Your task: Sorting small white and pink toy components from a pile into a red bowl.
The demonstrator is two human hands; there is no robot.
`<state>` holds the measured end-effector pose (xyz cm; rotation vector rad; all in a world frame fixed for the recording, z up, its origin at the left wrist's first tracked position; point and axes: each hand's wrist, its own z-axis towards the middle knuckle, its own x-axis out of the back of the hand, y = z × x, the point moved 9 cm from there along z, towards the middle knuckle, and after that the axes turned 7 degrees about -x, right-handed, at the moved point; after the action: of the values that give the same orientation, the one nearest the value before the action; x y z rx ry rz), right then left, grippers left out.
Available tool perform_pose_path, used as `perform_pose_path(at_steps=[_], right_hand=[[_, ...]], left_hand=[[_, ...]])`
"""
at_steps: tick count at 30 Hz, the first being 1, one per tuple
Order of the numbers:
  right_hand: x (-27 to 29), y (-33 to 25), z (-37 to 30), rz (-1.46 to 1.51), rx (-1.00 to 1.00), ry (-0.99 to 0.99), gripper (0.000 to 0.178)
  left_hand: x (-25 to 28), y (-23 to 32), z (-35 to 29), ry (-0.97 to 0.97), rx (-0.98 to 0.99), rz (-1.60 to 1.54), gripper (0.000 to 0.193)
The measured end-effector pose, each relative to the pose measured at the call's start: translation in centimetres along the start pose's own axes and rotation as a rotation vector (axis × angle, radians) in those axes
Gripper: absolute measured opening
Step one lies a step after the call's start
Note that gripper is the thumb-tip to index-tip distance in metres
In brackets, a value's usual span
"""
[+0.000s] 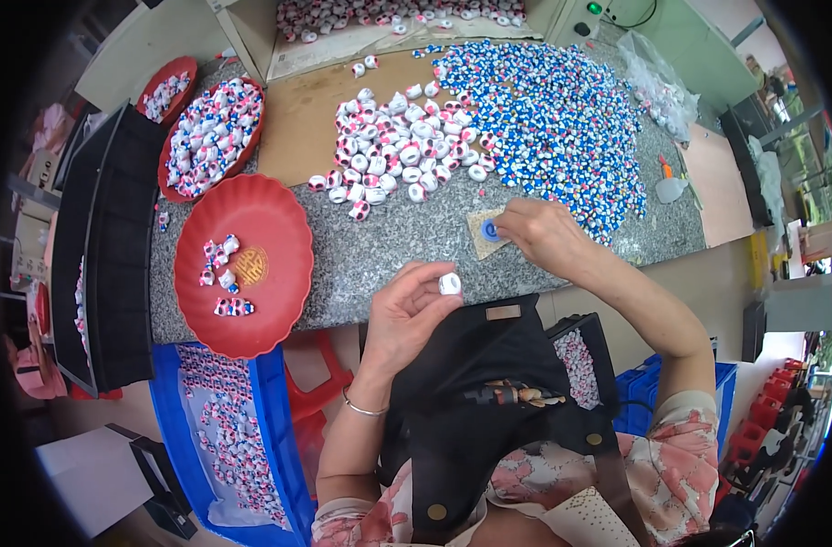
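Observation:
My left hand [410, 305] pinches a small white figurine head [449, 283] between thumb and fingers, just above the table's front edge. Its hollow, dark opening faces up. To the right, my right hand [545, 235] has its fingertips pressed together at a small blue round piece [490, 231]. That piece rests on a square beige pad [482, 246] on the speckled stone table. Whatever those fingertips hold is hidden. Beyond both hands lies a loose pile of white figurine heads [400, 146] with pink and dark markings. A wide heap of small blue-and-white figurine bodies [553, 118] spreads beside it.
At left, a scalloped red tray [288, 237] holds several joined figurines. A fuller red tray [256, 150] stands behind it. Below are a blue crate [284, 438] of figurines and a red stool [325, 369]. An orange-handled scraper [669, 187] and a plastic bag [657, 87] lie right.

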<state>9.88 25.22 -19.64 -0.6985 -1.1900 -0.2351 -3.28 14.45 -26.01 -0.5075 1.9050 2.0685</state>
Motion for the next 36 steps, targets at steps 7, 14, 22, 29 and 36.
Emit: perform_pose_path(at_steps=[7,14,22,29,36], right_hand=[[-1.9,-0.9,1.0,-0.117,0.140,-0.168,0.007],[-1.4,-0.2,1.1,-0.051,0.096,-0.133,0.007],[-1.6,2.9,-2.2,0.647,-0.590,-0.119,0.014],[-3.9,1.6,-4.9,1.141,-0.687,-0.249,0.013],[1.8,-3.6,-4.2,0.641,-0.076,0.041,0.009]], left_hand=[[1.9,0.2,-0.7,0.062,-0.024,0.048,0.040],[0.8,0.0,0.4,0.063,-0.054,0.328,0.034],[-0.6,-1.2,1.8,0.115,-0.238,0.475,0.032],[-3.7,0.4,1.6,-0.024,-0.349,0.601,0.035],[-4.6,-0.4,0.9,-0.306,0.013,0.250,0.026]])
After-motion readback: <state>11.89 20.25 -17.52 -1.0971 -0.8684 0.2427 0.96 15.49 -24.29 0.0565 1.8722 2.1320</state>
